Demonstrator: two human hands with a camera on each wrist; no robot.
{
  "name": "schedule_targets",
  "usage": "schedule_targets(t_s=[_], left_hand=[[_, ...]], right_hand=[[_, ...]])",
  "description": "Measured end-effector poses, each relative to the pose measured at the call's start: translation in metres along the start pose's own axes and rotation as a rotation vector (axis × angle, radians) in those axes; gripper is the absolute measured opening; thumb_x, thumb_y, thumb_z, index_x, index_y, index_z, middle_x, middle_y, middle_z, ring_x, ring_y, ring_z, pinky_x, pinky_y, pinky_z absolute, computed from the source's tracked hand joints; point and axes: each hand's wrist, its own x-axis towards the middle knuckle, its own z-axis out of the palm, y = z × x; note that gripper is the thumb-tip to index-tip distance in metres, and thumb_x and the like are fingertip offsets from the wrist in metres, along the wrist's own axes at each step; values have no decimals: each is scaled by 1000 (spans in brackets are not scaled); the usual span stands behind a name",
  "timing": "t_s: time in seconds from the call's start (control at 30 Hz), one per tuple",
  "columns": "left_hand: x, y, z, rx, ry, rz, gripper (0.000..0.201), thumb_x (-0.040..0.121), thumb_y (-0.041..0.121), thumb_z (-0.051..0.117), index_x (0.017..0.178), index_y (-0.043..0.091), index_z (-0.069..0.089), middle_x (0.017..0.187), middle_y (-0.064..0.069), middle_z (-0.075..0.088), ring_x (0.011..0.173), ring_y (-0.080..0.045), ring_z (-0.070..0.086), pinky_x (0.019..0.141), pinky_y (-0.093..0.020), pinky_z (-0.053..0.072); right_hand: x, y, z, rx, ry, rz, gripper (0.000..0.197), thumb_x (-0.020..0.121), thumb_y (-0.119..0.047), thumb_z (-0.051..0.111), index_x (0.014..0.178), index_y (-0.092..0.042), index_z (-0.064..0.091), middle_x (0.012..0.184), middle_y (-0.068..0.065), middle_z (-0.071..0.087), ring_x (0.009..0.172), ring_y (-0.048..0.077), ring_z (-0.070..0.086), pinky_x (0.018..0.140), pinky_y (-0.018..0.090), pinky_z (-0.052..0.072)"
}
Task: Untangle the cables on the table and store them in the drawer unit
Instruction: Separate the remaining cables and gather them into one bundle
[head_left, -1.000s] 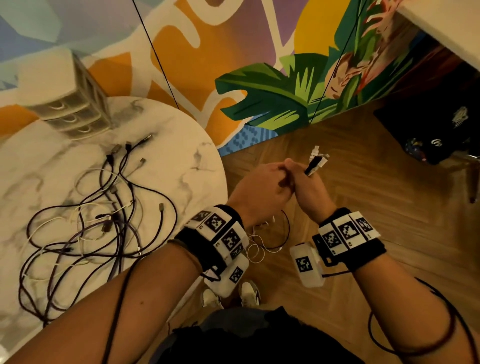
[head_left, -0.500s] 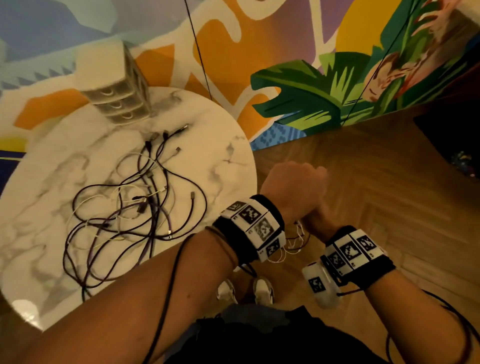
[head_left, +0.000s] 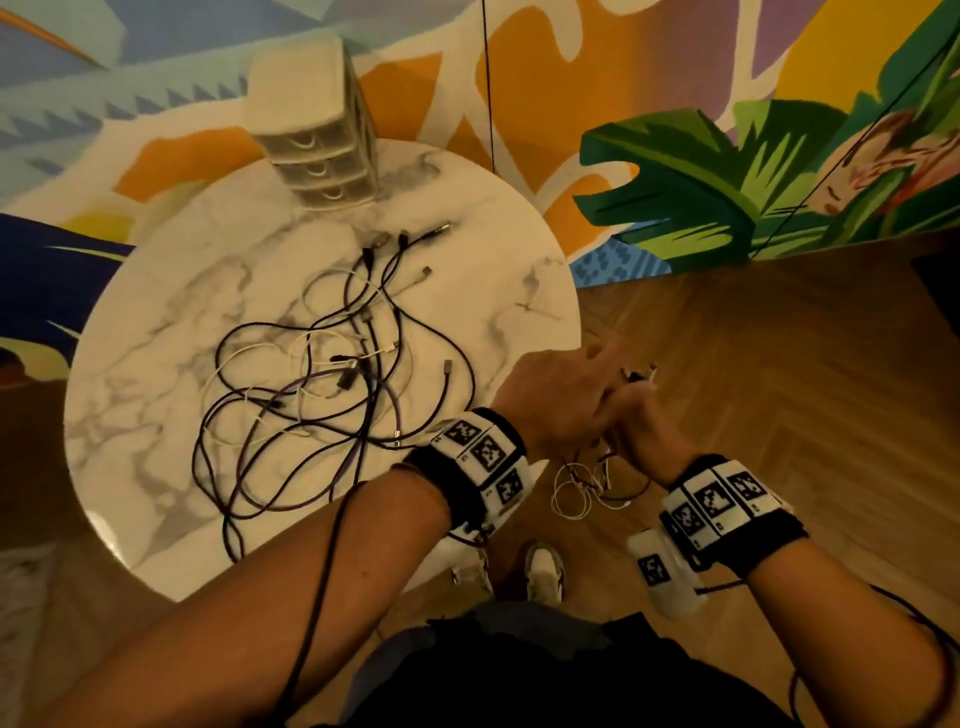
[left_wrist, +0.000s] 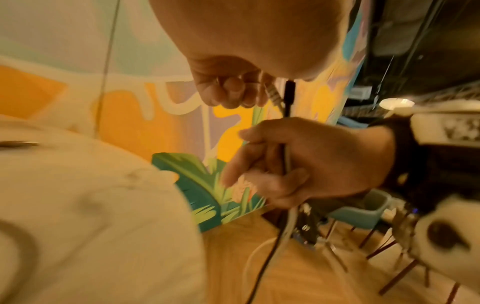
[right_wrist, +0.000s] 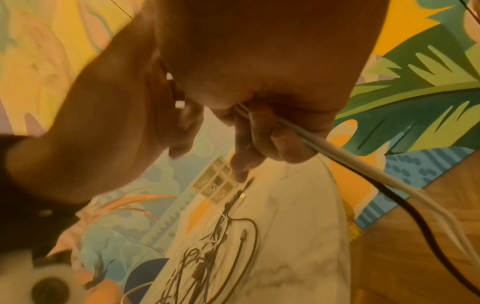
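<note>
Cables (head_left: 332, 374) lie tangled on the marble table (head_left: 519, 291) before the drawer unit (head_left: 317, 140). Beside its edge, left hand (head_left: 556, 400) overlaps right hand (head_left: 636, 431). Left-wrist view: right hand (left_wrist: 306, 162) clenches a cable bundle (left_wrist: 287, 164). Right-wrist view: left hand's (right_wrist: 130, 115) grasp unclear.

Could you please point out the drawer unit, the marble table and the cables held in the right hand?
drawer unit (head_left: 311, 140), head view, front.
marble table (head_left: 156, 395), head view, bare top.
held cables (right_wrist: 345, 156), right wrist view, strands below fingers.
</note>
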Motion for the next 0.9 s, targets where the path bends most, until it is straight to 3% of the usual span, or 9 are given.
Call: schedule_targets(t_s=[0.03,0.1,0.27,0.43,0.5,0.6,0.7,0.8,0.9], left_hand=[[-11,-17,2,27,-19,-42,48,95,54,27,122,19,45,101,-4,65,76,-26,64,59,-31,43],[-31,-54,11,95,-109,-185,45,97,50,30,129,19,37,114,-6,63,87,-30,63,67,-37,47],[-70,-138,39,181,-440,-588,46,96,40,37,132,11,36,118,-15,58,101,-35,59,77,-39,45],[-84,-153,57,205,-520,-656,26,94,28,42,112,12,51,118,-13,59,105,-33,58,83,-39,46],[-83,-148,52,164,-491,-601,26,92,31,43,110,14,50,113,-12,59,101,-34,58,79,-40,47],[-83,-131,33,114,-237,-434,20,92,31,42,102,15,48,105,-6,55,88,-30,58,65,-38,47],[-86,-100,10,71,-57,-317,20,95,31,39,106,16,47,99,-1,50,71,-25,58,54,-32,38],[-92,-76,6,-24,-64,-283,29,97,31,35,125,23,41,95,1,59,72,-23,60,57,-32,43],[-106,-78,15,-131,-55,-385,38,95,30,42,132,24,41,100,2,61,81,-22,60,66,-34,48]], right_hand=[[5,-2,6,13,-16,93,24,98,-24,41,78,-22,55,64,-1,52,47,2,53,46,17,39],[11,-6,11,-46,14,241,41,103,-26,31,79,-13,62,59,6,51,41,6,48,44,18,36],[16,0,25,2,-2,304,53,104,-31,26,86,-1,67,51,9,51,37,10,38,44,21,33],[19,0,38,-63,-27,334,54,103,-30,25,85,-3,68,48,4,53,41,8,44,54,24,36],[21,0,42,-55,-28,326,54,103,-30,26,83,-4,68,48,4,53,41,8,45,55,25,36],[26,-3,54,-34,-40,315,56,103,-34,26,75,-10,68,47,5,50,41,9,42,55,28,34],[31,-18,73,49,-77,327,62,102,-38,26,66,-7,65,44,4,42,35,9,35,47,25,28],[36,-30,90,200,-51,355,53,100,-40,36,56,-11,46,41,-1,38,37,11,31,45,25,23],[42,-33,98,156,-75,280,49,101,-32,37,63,-5,55,42,0,40,37,11,32,43,24,26]])
